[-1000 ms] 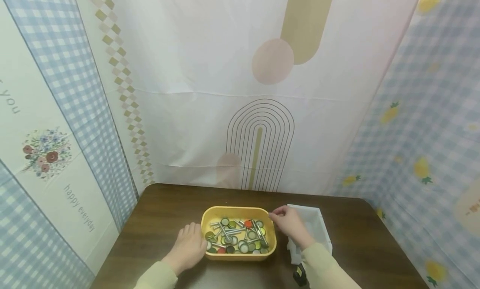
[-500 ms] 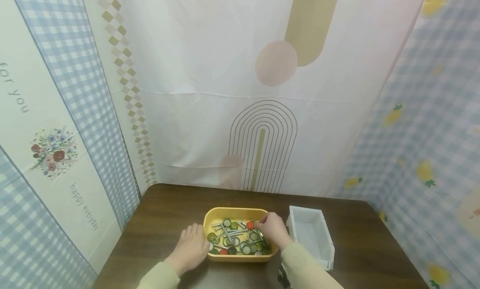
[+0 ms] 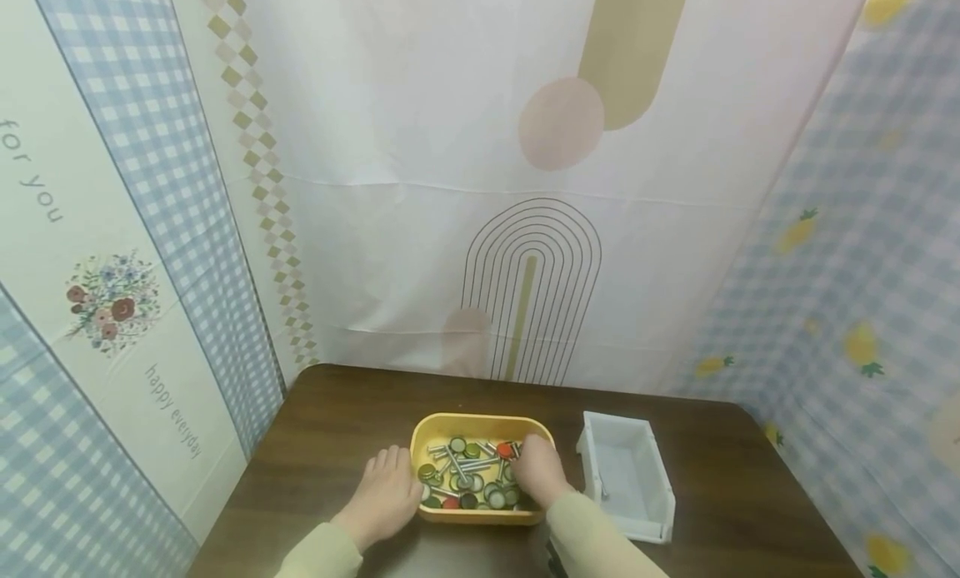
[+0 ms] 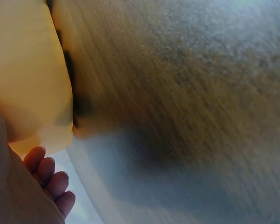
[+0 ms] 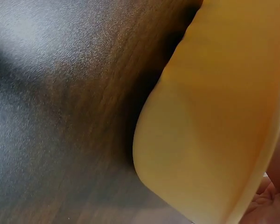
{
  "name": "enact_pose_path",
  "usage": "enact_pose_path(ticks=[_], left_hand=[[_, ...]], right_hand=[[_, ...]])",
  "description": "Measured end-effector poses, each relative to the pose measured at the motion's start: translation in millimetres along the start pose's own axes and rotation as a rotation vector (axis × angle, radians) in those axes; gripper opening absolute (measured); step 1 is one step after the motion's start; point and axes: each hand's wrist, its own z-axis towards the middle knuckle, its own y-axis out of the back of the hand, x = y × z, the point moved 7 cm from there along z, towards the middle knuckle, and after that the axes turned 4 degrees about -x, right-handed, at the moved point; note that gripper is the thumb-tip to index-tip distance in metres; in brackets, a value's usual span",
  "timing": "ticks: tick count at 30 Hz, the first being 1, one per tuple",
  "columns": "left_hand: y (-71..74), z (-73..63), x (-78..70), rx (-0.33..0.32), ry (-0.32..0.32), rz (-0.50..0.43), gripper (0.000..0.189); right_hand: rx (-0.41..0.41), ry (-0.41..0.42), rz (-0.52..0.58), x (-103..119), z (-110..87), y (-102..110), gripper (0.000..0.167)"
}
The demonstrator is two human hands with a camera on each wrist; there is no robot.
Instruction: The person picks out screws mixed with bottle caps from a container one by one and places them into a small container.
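A yellow tub (image 3: 480, 518) stands on the brown table, holding a mix of metal bolts (image 3: 474, 463) and round bottle caps (image 3: 497, 499) in green, white and red. My left hand (image 3: 381, 493) rests against the tub's left end with fingers fairly straight; in the left wrist view its fingertips (image 4: 57, 183) lie near the outer wall. Over the right end, my right hand (image 3: 538, 470) reaches down among the pieces, fingertips beside a red cap (image 3: 505, 450). A short dark and silver piece shows at those fingertips; whether they pinch it is hidden.
To the right of the tub stands a white open bin (image 3: 630, 470) with a small thin metal piece (image 3: 603, 490) near its left wall. A dark object (image 3: 555, 557) is partly hidden by the right sleeve. Patterned cloths hang behind and on both sides.
My right hand has moved left from above the white bin's near side into the right end of the tub, uncovering the bin. My left hand has stayed at the tub's left end.
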Motion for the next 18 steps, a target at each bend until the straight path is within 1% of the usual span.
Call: enact_pose_path(ticks=[5, 9, 13, 18], left_hand=[[0.1, 0.2, -0.8, 0.022, 0.01, 0.003, 0.017], [0.5, 0.2, -1.2, 0.003, 0.001, 0.005, 0.017], [1.5, 0.2, -1.8, -0.015, -0.011, 0.012, 0.017], [-0.2, 1.0, -0.3, 0.002, -0.003, 0.018, 0.018]], right_hand=[[-0.036, 0.036, -0.035, 0.1, 1.0, -3.6, 0.009], [-0.081, 0.072, -0.081, -1.3, 2.2, -7.3, 0.011], [-0.101, 0.077, -0.097, -2.1, 2.0, -10.0, 0.012], [-0.118, 0.077, -0.112, -1.3, 3.0, -12.1, 0.011]])
